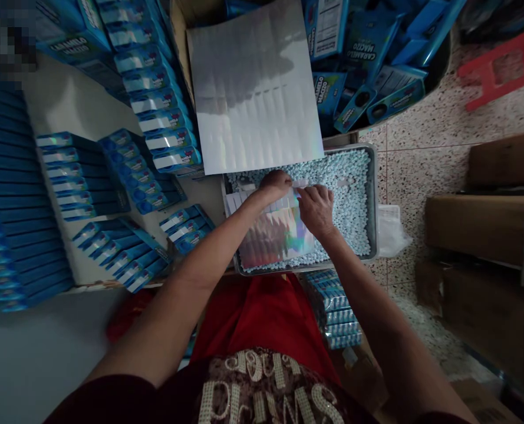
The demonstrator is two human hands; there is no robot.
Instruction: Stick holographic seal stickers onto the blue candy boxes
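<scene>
My left hand (pixel 277 184) is closed, its fingertips bent in over the tray. Close beside it on the right, my right hand (pixel 317 206) is pinched, thumb and forefinger turned toward the left one. Whatever lies between the fingers is too small to make out. Beneath both hands is a shiny holographic sheet (pixel 273 235), resting on the small pale blue pellets (pixel 352 200) in a grey metal tray (pixel 374 206). A larger silvery sheet (pixel 253 88) lies just beyond the tray and overlaps its far edge.
Blue printed boxes (pixel 85 176) stand in rows on the white table at left. More blue cartons (pixel 368 47) fill a large tub behind the tray. Brown cardboard boxes (pixel 478 229) and a red plastic frame (pixel 504 65) are at right. Wrapped blue packs (pixel 339 312) sit below the tray.
</scene>
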